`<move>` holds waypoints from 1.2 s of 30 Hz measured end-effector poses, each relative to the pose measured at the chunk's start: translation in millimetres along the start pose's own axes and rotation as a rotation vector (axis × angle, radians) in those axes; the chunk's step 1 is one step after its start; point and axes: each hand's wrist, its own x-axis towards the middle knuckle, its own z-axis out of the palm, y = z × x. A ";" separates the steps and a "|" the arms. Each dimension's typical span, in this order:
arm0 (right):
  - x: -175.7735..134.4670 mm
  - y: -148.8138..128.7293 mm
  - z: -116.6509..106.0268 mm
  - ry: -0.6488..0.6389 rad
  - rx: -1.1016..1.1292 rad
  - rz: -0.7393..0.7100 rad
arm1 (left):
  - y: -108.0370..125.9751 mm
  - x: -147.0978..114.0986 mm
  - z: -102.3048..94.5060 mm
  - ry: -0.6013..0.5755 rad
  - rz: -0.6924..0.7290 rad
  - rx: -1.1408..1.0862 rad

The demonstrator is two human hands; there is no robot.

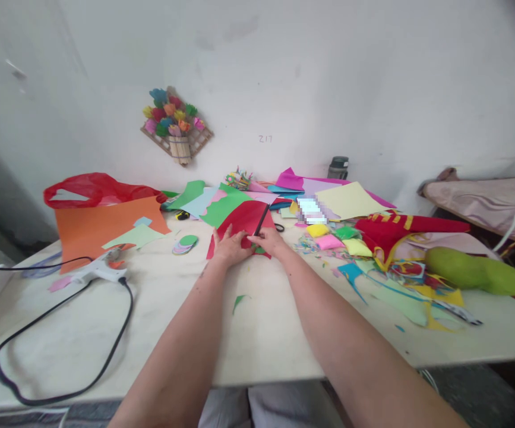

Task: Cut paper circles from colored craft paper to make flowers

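- A pale wall point(373, 89) fills our upper frame.
- Below, we see a cream tabletop point(266, 339).
- Frame centre: our red sheet point(245, 215), likely light, bendable and easily creased, best held flat near its edges.
- Our left hand point(231, 247) rests on it, fingers spread.
- Our right hand point(269, 240) pinches a dark pen point(262, 218), probably light and stiff, best held low.
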 end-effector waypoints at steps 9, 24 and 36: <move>-2.5 -7.8 -3.9 0.022 -0.050 0.010 | -0.4 0.1 -0.5 -0.049 -0.011 -0.030; -2.1 -8.7 -4.8 0.009 -0.001 0.008 | -0.6 -0.5 -1.4 -0.123 -0.055 -0.059; -0.7 -8.1 -4.3 0.038 -0.063 0.055 | -2.0 1.1 2.1 -0.106 -0.070 -0.080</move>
